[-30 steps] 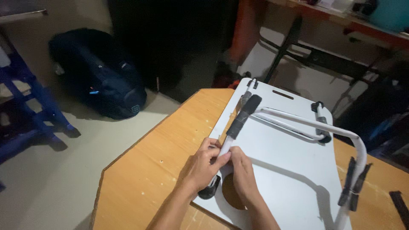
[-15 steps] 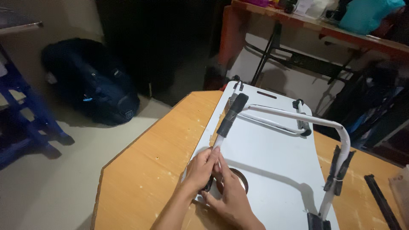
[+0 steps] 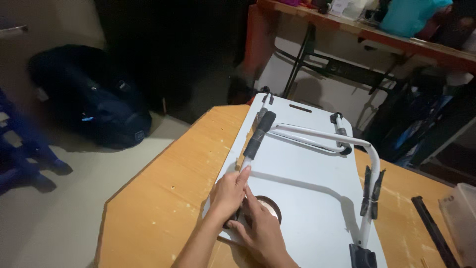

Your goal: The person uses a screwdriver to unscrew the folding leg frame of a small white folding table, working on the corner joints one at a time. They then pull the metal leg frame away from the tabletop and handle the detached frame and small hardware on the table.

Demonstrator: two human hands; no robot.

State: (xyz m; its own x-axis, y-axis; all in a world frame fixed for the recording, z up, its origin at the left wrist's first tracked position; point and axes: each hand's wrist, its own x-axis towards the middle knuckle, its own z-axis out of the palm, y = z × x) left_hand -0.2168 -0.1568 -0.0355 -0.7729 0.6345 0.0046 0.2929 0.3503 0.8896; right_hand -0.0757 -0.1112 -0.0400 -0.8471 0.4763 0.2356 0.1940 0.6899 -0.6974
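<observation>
Left hand (image 3: 229, 194) wraps the white tube leg (image 3: 325, 136) near its hinge; right hand (image 3: 261, 229) lies beside, fingers narrow, seemingly pressing the white board (image 3: 307, 198) on the wooden table (image 3: 163, 198).

— Inspector: Report obstructions.

— Assistant: The left hand (image 3: 229, 192) and right hand (image 3: 260, 229) cover the lower end of the white metal tube leg (image 3: 317, 134) and part of the round hole (image 3: 270, 208) in the pale grey folding tray table (image 3: 307, 183); grip unclear. Both forearms leave the bottom edge.

— Inspector: Periphery?

— Assistant: The black flat bar (image 3: 432, 229) is cut off below, the clear plastic box (image 3: 461, 211) at the right edge. The blue plastic stool (image 3: 22, 159) is blurred. The dark blue backpack (image 3: 94, 106) lies in shadow, detail lost.
</observation>
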